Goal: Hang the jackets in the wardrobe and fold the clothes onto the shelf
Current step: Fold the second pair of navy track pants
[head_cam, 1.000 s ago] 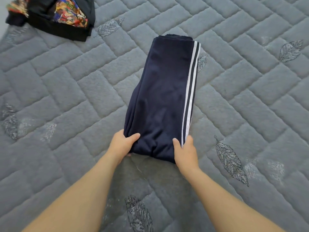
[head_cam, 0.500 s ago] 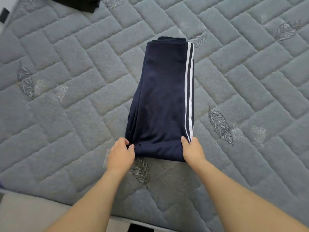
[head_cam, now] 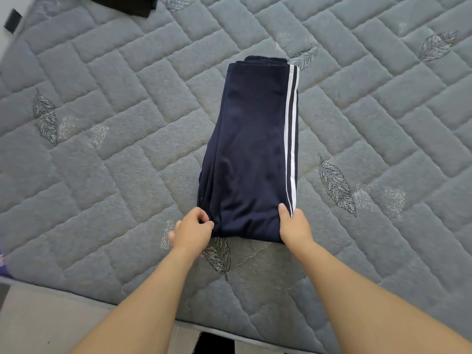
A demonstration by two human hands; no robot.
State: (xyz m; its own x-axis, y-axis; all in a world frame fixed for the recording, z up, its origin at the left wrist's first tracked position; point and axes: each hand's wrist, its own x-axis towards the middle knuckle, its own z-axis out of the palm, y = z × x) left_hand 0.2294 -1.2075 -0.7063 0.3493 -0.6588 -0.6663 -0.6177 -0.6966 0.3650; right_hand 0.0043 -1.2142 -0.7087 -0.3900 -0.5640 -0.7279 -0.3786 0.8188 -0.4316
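Note:
Navy track trousers (head_cam: 252,149) with white side stripes lie folded into a long rectangle on the grey quilted mattress (head_cam: 115,149). My left hand (head_cam: 192,232) pinches the near left corner of the fold, fingers curled into the cloth. At the near right corner my right hand (head_cam: 293,226) grips the edge, with the thumb on top beside the stripes and the fingers under the cloth.
A dark garment (head_cam: 127,5) pokes in at the top left edge of the mattress. The mattress's front edge (head_cam: 153,310) runs across the bottom, with pale floor (head_cam: 51,325) below it. Leaf patterns mark the quilt.
The view has tilted down and back, so the trousers sit higher and the bed edge shows. My left hand has shifted from a thumb-over hold to a pinch on the corner.

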